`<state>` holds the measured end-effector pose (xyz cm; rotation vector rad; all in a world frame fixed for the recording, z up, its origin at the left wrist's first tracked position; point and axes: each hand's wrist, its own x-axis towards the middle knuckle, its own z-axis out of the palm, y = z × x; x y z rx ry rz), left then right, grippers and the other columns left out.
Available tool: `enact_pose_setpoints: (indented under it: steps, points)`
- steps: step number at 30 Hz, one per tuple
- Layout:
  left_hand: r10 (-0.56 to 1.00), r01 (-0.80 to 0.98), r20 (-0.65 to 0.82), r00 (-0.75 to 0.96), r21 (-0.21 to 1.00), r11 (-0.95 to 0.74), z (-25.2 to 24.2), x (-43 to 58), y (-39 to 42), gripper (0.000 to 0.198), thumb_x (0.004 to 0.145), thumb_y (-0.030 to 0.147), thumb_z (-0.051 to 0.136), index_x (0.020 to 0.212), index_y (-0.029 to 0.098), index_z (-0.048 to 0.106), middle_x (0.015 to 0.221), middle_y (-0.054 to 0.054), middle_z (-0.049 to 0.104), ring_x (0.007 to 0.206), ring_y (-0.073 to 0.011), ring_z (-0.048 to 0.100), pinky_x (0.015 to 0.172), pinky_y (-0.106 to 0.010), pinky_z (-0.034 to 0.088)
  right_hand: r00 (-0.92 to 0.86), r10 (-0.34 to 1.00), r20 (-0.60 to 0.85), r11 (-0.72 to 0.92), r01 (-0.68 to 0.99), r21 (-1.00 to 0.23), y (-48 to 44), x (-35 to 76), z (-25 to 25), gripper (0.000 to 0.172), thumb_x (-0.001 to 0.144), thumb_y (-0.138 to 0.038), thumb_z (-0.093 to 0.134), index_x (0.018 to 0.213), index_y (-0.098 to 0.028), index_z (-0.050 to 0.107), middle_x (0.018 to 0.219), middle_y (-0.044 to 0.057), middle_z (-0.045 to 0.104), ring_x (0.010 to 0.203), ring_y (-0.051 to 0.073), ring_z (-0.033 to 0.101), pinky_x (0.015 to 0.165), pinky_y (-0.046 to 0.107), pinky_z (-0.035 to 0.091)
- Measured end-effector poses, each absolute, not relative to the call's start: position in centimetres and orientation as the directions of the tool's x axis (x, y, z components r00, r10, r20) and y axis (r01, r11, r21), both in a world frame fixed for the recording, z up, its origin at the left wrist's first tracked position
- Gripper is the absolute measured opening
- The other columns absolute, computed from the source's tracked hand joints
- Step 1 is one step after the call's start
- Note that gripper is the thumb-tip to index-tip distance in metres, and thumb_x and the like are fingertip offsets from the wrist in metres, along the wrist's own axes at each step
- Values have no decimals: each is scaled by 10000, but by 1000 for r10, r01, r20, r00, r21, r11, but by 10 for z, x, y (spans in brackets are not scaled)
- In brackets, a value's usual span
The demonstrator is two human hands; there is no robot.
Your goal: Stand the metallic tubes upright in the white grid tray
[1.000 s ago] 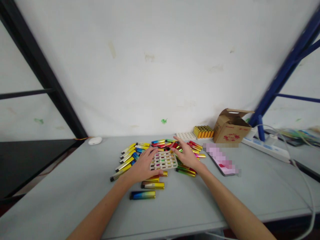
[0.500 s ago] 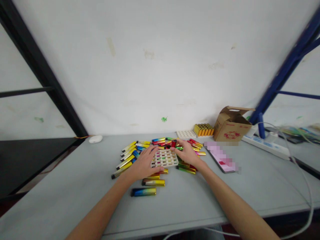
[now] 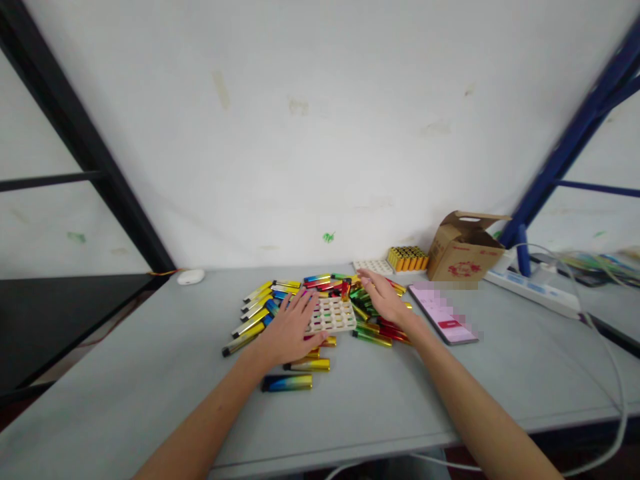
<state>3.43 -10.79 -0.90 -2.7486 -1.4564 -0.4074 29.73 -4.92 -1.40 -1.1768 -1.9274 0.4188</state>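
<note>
A white tray with rows of holes (image 3: 333, 315) lies on the table among shiny, brightly coloured lighters. My left hand (image 3: 290, 330) spans its left side, thumb at the near edge and fingers at the far edge, holding it. One red lighter (image 3: 346, 289) stands upright at the tray's far right corner. Just right of that lighter, my right hand (image 3: 383, 297) is stretched out over the loose pile, fingers extended, with nothing visible in it. Green and yellow lighters (image 3: 373, 338) lie below it. A blue and yellow lighter (image 3: 287, 383) rests nearest the table's front.
At the back stand another white holed tray (image 3: 373, 267), a block of upright yellow cylinders (image 3: 408, 259) and an open cardboard box (image 3: 465, 253). A phone (image 3: 443, 317) lies right of my hand. Farther right are a power strip (image 3: 535, 290) and a white cable (image 3: 617, 373).
My right hand has let go of the red lighter, which now stands at the tray's corner, and moved slightly right with fingers extended. My left hand stays at the tray.
</note>
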Motion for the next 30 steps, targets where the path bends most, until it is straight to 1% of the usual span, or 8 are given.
enact_pose_setpoints:
  steps: [3,8,12,17,21,25,28,30]
  points:
    - [812,815,242,530,116,-567,-11,34,-106,798,882,623,468,1484,123,311,1544,-197,338,1448,-356,250,1165,-554,202,-183,864,468,464,648,-604,-38,305,-25,463,950,-366,405,1347,-167,534,1368,151,571,1277,272,508,1099,496,346]
    - [808,811,254,531,125,-572,-14,34,-104,737,889,610,483,1450,149,356,1520,-185,383,1432,-323,298,1163,-513,227,-313,829,463,527,714,-461,-29,295,-30,463,895,-199,439,1342,-178,556,1330,130,608,1287,275,497,1106,498,340]
    - [802,802,261,537,136,-581,-10,35,-105,683,897,565,494,1426,149,380,1502,-176,412,1416,-322,321,1158,-516,240,-366,820,440,547,726,-416,-31,280,-26,508,876,-192,495,1383,-169,518,1292,140,631,1209,279,560,1045,453,408]
    - [817,814,234,527,136,-564,-5,37,-108,667,896,540,500,1407,124,406,1489,-173,430,1412,-330,324,1164,-511,237,-304,837,454,500,763,-410,-30,277,-26,328,834,-212,595,1148,-180,684,1088,114,719,1024,277,638,937,413,464]
    - [826,824,229,516,132,-551,-4,38,-109,667,893,541,511,1399,116,419,1483,-174,438,1414,-330,321,1167,-503,241,-269,837,477,500,732,-463,-26,279,-28,279,832,-219,608,1094,-182,696,1061,121,711,1022,278,622,947,431,443]
    - [813,817,253,525,118,-564,-4,37,-109,651,901,545,498,1399,133,419,1473,-163,455,1398,-324,349,1161,-505,255,-56,850,523,480,491,-727,-23,281,-23,294,860,-297,573,1104,-165,670,1096,123,670,1056,261,586,966,435,430]
    - [818,822,246,520,116,-558,-4,37,-108,667,900,548,500,1401,116,416,1474,-176,451,1393,-327,356,1158,-508,261,-26,949,313,314,54,-948,-24,287,-15,306,830,-434,622,1007,-191,678,911,57,680,875,216,615,831,373,487]
    - [820,823,238,520,117,-556,-4,37,-108,687,899,551,500,1414,107,400,1478,-180,445,1401,-325,346,1160,-508,259,-87,984,154,127,-255,-959,-27,291,-9,297,753,-475,713,883,-213,666,798,12,662,759,174,611,729,310,499]
